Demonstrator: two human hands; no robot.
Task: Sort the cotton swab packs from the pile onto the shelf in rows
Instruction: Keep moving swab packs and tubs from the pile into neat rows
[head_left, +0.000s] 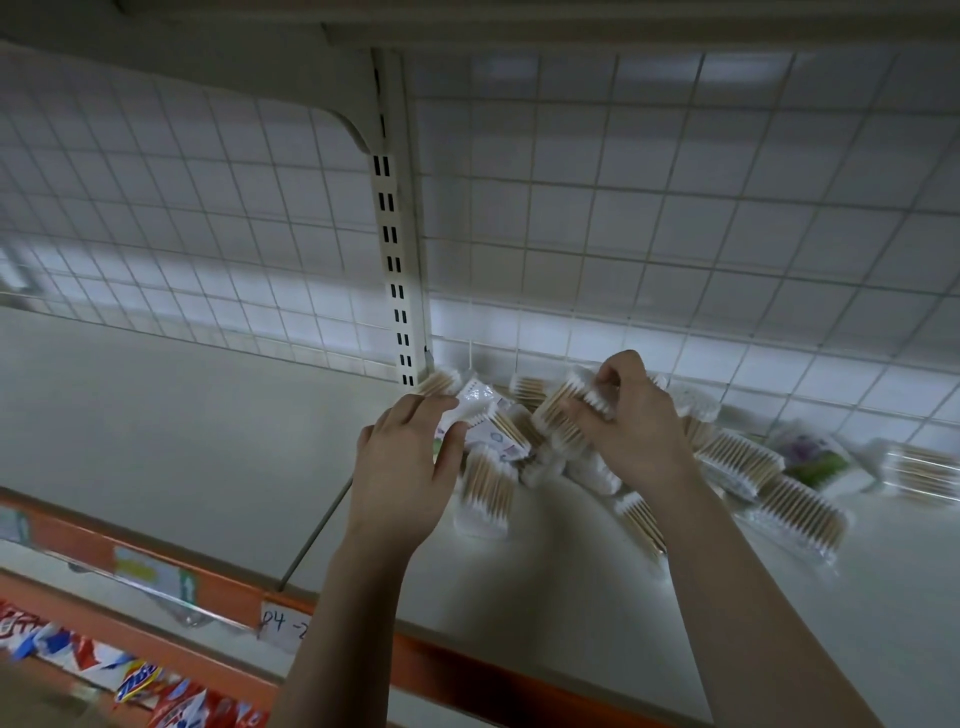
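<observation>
Just right of the upright post (396, 270), on the shelf (156, 426): jumbled pile (737, 467) of cotton swab packs. Grip of the right hand (636, 421) pinching one pack (563, 410); grip of the left hand (408, 462) pinching another pack (470, 410), nearer the post. Likely to slip: slick wrappers, light pinches.

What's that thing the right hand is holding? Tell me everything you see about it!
It's a cotton swab pack: a clear plastic wrapper full of tan, wood-like sticks side by side, with white fluffy tips at both ends. The right hand pinches its upper end with curled fingers, so it sits tilted over the pile near the back of the shelf. It's a bit blurry.
</observation>
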